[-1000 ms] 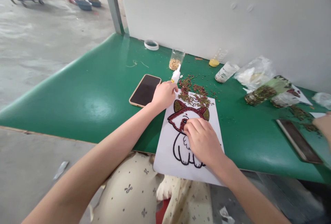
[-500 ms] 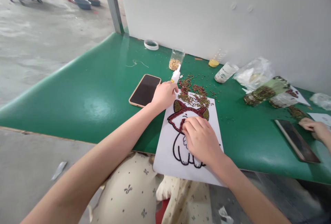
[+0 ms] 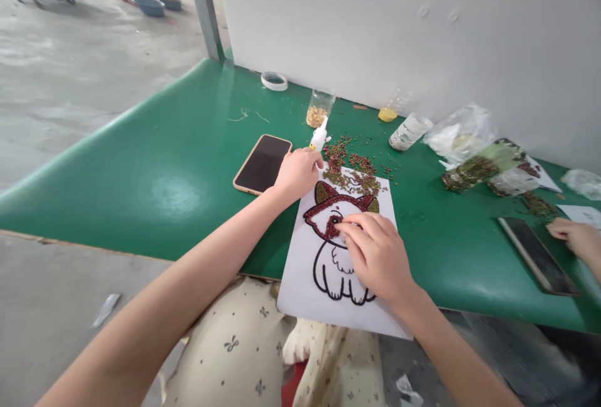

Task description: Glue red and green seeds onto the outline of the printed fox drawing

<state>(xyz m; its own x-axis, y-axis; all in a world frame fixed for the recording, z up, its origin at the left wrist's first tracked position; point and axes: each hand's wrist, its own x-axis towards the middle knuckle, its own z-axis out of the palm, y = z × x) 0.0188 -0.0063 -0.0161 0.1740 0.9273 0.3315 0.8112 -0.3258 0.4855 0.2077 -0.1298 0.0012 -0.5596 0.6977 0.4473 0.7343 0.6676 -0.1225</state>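
A white sheet of paper [image 3: 300, 288] bears a black-outlined cat drawing [image 3: 335, 257]. Dark red beans fill parts of its head, and green ones fill the ears. My left hand [image 3: 299, 174] lies at the sheet's upper left edge, its fingers closed round a white glue bottle [image 3: 318, 138] whose nozzle points up. Over the cat's face is my right hand [image 3: 375, 253], thumb and forefinger pinched beside the red eye patch; whatever they hold is too small to make out. Loose red and green beans [image 3: 361, 175] lie heaped across the sheet's top edge and the table.
On the green table [image 3: 188, 144], a phone [image 3: 263, 164] lies left of my left hand. A clear cup [image 3: 320, 108] with yellowish bits stands behind the glue. Plastic bottles [image 3: 479, 166] and bags sit at the right, near another phone [image 3: 538, 255] and another person's hand [image 3: 575, 235].
My right hand has shifted slightly right, off the red eye patch, uncovering more of the face and chest. My left hand stays put. The other person's hand has moved a little.
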